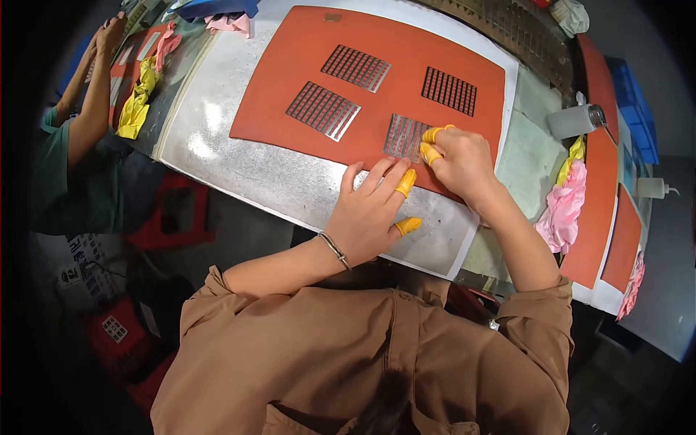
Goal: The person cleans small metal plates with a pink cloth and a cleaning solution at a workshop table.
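Observation:
A thin silvery panel with rows of small slots (403, 136) lies on an orange-red mat (286, 54). My right hand (461, 165), with yellow finger covers, is closed at the panel's right edge, its fingers curled together. Whatever they pinch, if anything, is hidden. My left hand (371, 212) rests with fingers stretched and apart, their tips at the mat's near edge by the panel. Yellow covers sit on its thumb and index finger. Three darker slotted panels lie farther off: one at the back (355, 68), one at left (322, 110), one at right (449, 91).
A shiny metal-topped table (210, 152) carries the mat. To the right stand a translucent bottle (571, 122), pink cloth (564, 206) and a blue bin (632, 109). At left, another person's arms (90, 109) work near yellow cloth (138, 105). A red stool (174, 210) stands below.

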`<state>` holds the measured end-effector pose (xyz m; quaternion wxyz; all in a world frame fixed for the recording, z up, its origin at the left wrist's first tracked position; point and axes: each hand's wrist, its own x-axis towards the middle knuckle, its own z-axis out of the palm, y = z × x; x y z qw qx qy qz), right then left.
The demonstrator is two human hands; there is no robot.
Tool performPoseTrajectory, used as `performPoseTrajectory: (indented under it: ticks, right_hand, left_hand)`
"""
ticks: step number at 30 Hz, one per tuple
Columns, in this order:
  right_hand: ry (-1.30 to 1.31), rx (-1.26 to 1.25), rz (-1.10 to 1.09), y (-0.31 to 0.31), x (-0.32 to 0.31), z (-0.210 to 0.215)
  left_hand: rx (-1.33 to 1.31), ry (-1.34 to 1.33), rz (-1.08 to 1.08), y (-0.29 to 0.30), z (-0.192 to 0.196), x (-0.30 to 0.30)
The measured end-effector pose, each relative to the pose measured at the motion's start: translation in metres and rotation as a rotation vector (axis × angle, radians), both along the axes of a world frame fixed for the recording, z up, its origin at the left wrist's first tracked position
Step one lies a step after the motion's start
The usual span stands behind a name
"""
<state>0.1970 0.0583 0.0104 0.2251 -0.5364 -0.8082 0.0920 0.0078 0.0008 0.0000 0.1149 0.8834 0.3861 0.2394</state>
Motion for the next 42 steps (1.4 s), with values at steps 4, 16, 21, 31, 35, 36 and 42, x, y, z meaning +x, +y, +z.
performPoseTrajectory:
  ticks: [4, 16, 21, 31, 35, 36, 42]
  right_hand:
    - [-0.091, -0.049, 0.084, -0.016, -0.005, 0.001]
    - [0.015, 0.003, -0.056, 0.007, 0.005, -0.001]
    - [-0.027, -0.116, 0.113, -0.028, 0.008, 0.003]
    - [0.189, 0.03, -0.617, -0.03, 0.221, 0.126]
    - [-0.115, 0.126, -0.699, -0.012, 0.252, 0.132]
    - [-0.111, 0.132, -0.693, -0.005, 0.256, 0.13]
    - [-0.429, 0.163, -0.566, 0.049, 0.265, 0.11]
  left_hand:
    - [-0.011, -0.002, -0.007, -0.001, 0.0, -0.001]
    - [-0.018, 0.053, -0.025, -0.003, 0.003, -0.001]
    - [-0.008, 0.042, -0.013, 0.002, 0.002, 0.005]
    - [-0.059, 0.077, -0.102, -0.005, 0.009, 0.004]
    - [-0.049, 0.119, -0.144, -0.003, 0.007, 0.003]
    - [-0.049, 0.14, -0.139, -0.004, 0.007, 0.002]
    - [-0.042, 0.169, -0.095, -0.006, 0.007, 0.003]
